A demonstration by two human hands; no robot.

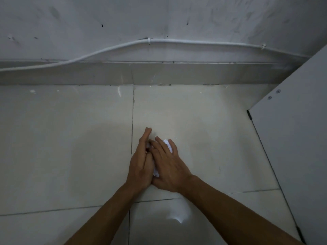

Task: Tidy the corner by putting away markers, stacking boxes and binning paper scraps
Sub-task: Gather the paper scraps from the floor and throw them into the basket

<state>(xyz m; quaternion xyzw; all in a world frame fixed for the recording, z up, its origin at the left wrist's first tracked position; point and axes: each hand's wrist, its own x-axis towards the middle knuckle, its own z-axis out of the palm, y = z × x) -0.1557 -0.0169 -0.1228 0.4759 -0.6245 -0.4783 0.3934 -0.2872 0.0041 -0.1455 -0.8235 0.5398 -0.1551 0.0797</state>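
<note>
**Paper scraps pressed between both hands at floor level**

Step in hand, by my reading: binning of paper scraps, at the gathering stage.

Pale, glossy square floor tiles [62, 138] with dark grout lines fill the lower view. A scuffed grey-white painted wall [159, 18] stands behind, above a matt tiled skirting [177, 73]. A flat white laminate panel [297, 138] with two screw heads stands at the right. A thin white cable [109, 50] sags along the wall under clips.

The left hand [141, 167] and right hand [168, 167] meet just above the tiles, fingers nearly straight. They press a crumpled white paper wad [169, 145] between the palms, and only its creased edges show.

No bin, markers or boxes appear. I judge the next move needs a firm cupped lift so that no loose, light pieces drop.
</note>
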